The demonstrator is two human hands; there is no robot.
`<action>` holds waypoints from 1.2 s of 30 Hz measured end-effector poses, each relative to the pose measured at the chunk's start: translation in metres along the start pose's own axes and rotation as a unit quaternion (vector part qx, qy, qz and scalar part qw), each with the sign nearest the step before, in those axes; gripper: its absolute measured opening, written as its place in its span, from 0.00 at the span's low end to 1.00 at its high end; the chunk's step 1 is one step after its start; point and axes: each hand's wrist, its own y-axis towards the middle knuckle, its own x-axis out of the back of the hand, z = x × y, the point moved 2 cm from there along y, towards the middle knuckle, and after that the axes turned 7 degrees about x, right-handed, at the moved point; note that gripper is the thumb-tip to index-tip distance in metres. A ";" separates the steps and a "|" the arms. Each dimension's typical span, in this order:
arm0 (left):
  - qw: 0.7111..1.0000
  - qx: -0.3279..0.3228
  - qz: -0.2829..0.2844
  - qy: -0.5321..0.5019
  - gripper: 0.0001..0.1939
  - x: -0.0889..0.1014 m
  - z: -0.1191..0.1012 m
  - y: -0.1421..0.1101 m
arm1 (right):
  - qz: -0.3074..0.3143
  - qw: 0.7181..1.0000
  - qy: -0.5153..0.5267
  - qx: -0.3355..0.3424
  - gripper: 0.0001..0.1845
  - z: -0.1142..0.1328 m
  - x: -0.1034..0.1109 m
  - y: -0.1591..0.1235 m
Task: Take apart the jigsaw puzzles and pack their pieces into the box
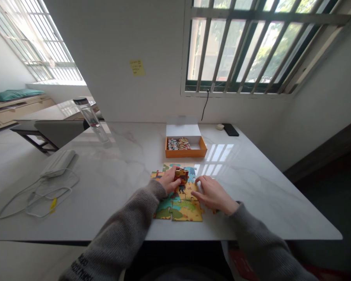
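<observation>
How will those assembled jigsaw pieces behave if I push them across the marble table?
The jigsaw pieces look like thin, stiff card, so they'd probably slide rather than bend. The glossy marble table looks slick, so they may skate. They lie loose, seams showing, so they'd likely drift apart.

A white wall carries a yellow sticky note beside a barred window, with green leaves outside. Another barred window brightens the far room, above a low wooden bench with a teal cushion. Daylight glints on the marble table and pale floor.
</observation>
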 end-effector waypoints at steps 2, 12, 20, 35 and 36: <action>1.000 0.005 0.002 -0.004 0.19 0.000 0.000 0.000 | -0.001 1.000 -0.028 -0.004 0.19 0.005 -0.003 -0.005; 1.000 0.001 0.019 0.000 0.25 0.005 0.001 -0.002 | 0.031 0.975 0.220 -0.016 0.11 -0.001 0.003 0.002; 0.997 -0.025 0.066 0.014 0.38 0.010 0.006 -0.005 | 0.086 0.877 0.472 0.029 0.18 -0.008 0.010 0.029; 1.000 0.011 0.009 -0.003 0.21 0.005 0.004 0.001 | -0.087 0.936 0.340 -0.023 0.13 -0.033 0.010 0.047; 1.000 0.018 -0.003 -0.015 0.21 0.005 0.006 0.001 | -0.106 0.930 0.350 -0.042 0.14 -0.036 0.013 0.045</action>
